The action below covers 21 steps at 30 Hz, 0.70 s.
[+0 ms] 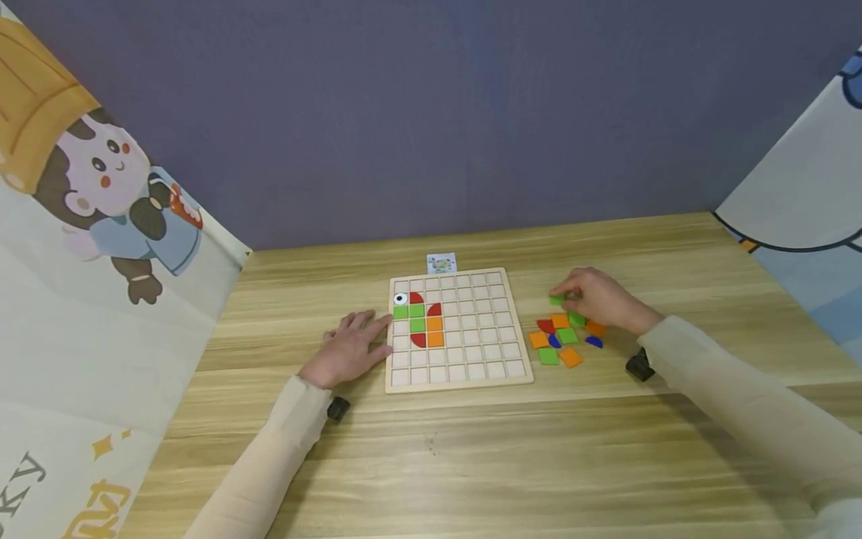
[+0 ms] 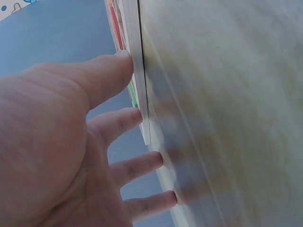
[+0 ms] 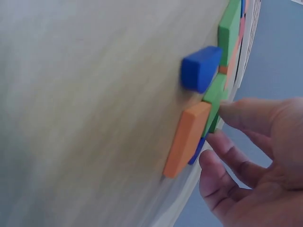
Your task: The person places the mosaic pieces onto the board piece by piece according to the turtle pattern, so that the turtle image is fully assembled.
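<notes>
A wooden grid board [image 1: 469, 329] lies on the table with several coloured tiles in its left columns: an eye tile [image 1: 400, 298], green squares, orange squares and red quarter-circles. My left hand [image 1: 350, 349] rests by the board's left edge, fingers spread; its thumb and index fingertips touch the rim in the left wrist view. To the board's right, my right hand [image 1: 601, 296] pinches a green square tile [image 1: 557, 300] between thumb and fingers, at the far side of a loose pile. Near it lie an orange tile [image 3: 188, 139] and a blue piece [image 3: 201, 69].
Loose pieces in the pile include a green square [image 1: 548, 356], an orange square [image 1: 571, 357], a red piece [image 1: 545, 326] and a blue half-round [image 1: 594, 342]. A small picture card [image 1: 441, 263] lies behind the board. A dark wall [image 1: 471, 127] stands behind the table [image 1: 471, 464].
</notes>
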Each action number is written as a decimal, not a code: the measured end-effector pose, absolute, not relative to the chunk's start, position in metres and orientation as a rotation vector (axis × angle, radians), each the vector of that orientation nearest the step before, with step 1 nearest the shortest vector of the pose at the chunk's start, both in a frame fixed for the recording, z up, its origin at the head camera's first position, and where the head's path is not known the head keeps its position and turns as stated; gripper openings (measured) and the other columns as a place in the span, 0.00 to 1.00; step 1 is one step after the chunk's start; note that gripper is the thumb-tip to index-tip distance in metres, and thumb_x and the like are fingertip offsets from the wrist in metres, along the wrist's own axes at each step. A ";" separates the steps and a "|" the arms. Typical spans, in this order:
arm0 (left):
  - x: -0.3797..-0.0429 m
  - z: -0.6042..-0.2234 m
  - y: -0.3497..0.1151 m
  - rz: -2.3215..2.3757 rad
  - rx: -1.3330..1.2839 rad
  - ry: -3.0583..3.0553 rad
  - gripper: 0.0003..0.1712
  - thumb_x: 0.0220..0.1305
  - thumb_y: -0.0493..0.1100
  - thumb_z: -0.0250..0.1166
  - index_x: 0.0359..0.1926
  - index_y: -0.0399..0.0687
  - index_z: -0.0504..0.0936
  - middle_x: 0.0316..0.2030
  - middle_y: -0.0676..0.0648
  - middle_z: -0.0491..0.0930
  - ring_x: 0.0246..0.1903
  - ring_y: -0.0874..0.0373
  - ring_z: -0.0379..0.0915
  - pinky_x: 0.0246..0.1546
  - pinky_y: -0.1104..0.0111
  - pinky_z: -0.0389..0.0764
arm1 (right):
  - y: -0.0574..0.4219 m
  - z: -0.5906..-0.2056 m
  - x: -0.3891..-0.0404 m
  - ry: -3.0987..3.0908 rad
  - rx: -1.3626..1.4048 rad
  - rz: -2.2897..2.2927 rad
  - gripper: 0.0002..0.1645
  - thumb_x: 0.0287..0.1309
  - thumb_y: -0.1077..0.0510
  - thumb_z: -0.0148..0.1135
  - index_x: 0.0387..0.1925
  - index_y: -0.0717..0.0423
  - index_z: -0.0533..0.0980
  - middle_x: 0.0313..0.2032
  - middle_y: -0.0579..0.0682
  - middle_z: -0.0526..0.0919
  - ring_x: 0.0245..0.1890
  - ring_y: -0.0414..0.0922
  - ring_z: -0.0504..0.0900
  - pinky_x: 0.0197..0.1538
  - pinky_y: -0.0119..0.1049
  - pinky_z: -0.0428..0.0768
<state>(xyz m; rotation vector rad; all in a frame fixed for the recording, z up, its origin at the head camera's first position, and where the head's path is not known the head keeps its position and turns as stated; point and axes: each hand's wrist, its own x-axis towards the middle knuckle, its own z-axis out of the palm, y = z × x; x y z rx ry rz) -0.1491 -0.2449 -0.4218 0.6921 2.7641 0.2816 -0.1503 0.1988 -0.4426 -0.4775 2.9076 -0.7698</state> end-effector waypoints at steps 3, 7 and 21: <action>-0.149 -0.422 -0.245 0.283 0.692 2.760 0.36 0.69 0.60 0.51 0.73 0.56 0.55 0.71 0.39 0.48 0.68 0.35 0.41 0.54 0.31 0.51 | 0.197 -0.443 -0.151 2.900 -0.464 -0.793 0.18 0.56 0.65 0.65 0.49 0.60 0.80 0.35 0.48 0.78 0.32 0.44 0.74 0.36 0.42 0.75; -0.150 -0.423 -0.245 0.284 0.699 2.762 0.36 0.69 0.60 0.51 0.73 0.56 0.56 0.71 0.39 0.49 0.68 0.34 0.41 0.53 0.30 0.51 | 0.191 -0.442 -0.154 2.924 -0.455 -0.826 0.15 0.54 0.62 0.67 0.46 0.59 0.82 0.37 0.49 0.80 0.34 0.46 0.75 0.39 0.44 0.76; -0.150 -0.423 -0.245 0.281 0.682 2.773 0.36 0.69 0.61 0.51 0.73 0.57 0.56 0.71 0.39 0.48 0.68 0.35 0.42 0.54 0.31 0.51 | 0.132 -0.425 -0.165 2.919 -0.694 -0.884 0.09 0.53 0.60 0.69 0.38 0.50 0.85 0.39 0.45 0.81 0.39 0.46 0.75 0.47 0.48 0.72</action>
